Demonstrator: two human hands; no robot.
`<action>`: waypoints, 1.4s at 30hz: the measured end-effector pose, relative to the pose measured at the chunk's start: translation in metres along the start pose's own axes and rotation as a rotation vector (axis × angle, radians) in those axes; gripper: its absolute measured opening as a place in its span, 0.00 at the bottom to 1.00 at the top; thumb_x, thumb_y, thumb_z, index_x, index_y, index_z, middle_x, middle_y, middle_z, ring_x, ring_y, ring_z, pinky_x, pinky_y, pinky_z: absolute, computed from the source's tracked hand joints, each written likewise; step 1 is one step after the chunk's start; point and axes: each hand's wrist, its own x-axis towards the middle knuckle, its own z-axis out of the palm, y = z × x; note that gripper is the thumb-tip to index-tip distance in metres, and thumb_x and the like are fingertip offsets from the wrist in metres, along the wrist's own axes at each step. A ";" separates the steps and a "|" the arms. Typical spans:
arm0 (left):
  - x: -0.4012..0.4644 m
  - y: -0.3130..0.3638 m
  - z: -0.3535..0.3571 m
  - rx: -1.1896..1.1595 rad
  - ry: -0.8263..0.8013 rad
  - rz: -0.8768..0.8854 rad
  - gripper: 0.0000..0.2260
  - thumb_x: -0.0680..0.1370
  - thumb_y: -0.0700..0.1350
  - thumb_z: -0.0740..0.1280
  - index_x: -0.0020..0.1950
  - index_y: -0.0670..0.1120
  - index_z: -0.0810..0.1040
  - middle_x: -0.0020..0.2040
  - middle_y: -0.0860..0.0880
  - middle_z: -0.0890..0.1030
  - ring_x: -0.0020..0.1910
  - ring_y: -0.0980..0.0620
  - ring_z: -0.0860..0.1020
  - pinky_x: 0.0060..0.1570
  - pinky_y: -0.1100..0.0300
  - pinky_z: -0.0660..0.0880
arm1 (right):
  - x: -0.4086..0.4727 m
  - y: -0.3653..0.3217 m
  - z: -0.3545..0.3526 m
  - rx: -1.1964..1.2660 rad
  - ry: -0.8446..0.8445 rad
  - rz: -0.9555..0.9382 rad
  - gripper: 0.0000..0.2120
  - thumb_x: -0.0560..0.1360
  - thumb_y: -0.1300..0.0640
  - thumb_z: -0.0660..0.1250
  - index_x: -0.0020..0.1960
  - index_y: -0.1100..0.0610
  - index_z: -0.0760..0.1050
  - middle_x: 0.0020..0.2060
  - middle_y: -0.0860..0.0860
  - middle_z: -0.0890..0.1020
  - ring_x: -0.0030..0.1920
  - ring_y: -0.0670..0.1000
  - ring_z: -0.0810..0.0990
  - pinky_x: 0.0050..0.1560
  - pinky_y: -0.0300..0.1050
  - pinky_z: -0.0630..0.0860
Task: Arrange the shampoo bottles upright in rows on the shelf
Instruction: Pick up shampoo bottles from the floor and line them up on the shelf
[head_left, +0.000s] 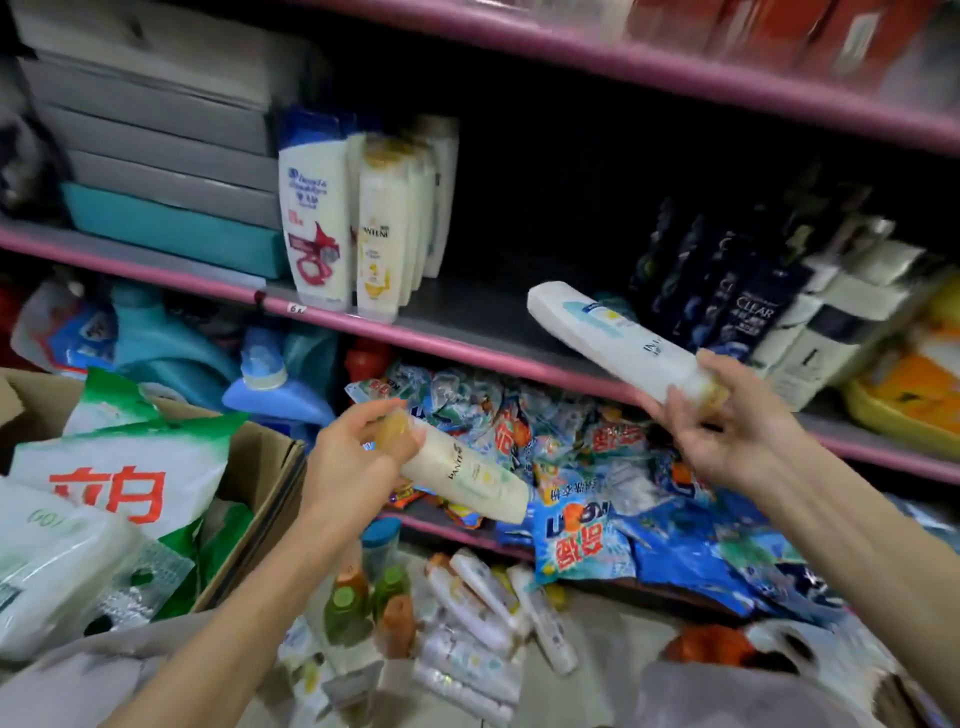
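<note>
Mid-restock here: both hands are loaded. The right hand (727, 421) grips a white bottle (608, 338) by its cap end, tilted with its base out over the pink-edged shelf (467, 345), in the gap between the standing cream bottles (379, 228) and the dark bottles (727, 291). The left hand (358, 457) holds a cream bottle (467, 475) lower down, lying slanted. I'd guess the next move is tipping the white one upright and setting it beside the cream row. More bottles (478, 613) wait on the floor.
</note>
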 end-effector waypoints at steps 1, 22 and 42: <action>0.001 0.002 0.001 -0.076 -0.013 -0.013 0.12 0.73 0.44 0.73 0.52 0.57 0.79 0.53 0.50 0.82 0.46 0.53 0.83 0.43 0.54 0.81 | 0.004 0.000 0.009 0.039 0.019 0.001 0.18 0.73 0.55 0.70 0.60 0.61 0.74 0.57 0.61 0.76 0.45 0.63 0.81 0.28 0.39 0.80; 0.005 0.030 -0.012 -0.273 -0.347 0.094 0.14 0.70 0.46 0.73 0.55 0.56 0.81 0.53 0.50 0.83 0.51 0.53 0.82 0.41 0.59 0.79 | 0.010 0.137 -0.003 -1.583 -0.507 -0.653 0.23 0.66 0.39 0.72 0.53 0.46 0.66 0.43 0.42 0.74 0.39 0.39 0.73 0.34 0.30 0.70; 0.000 0.035 0.035 -0.139 -0.382 0.204 0.36 0.68 0.64 0.71 0.68 0.71 0.54 0.56 0.62 0.79 0.55 0.64 0.78 0.49 0.67 0.76 | 0.012 0.119 0.050 -0.881 -0.683 -0.462 0.11 0.76 0.49 0.67 0.58 0.47 0.72 0.48 0.44 0.83 0.49 0.44 0.83 0.47 0.40 0.80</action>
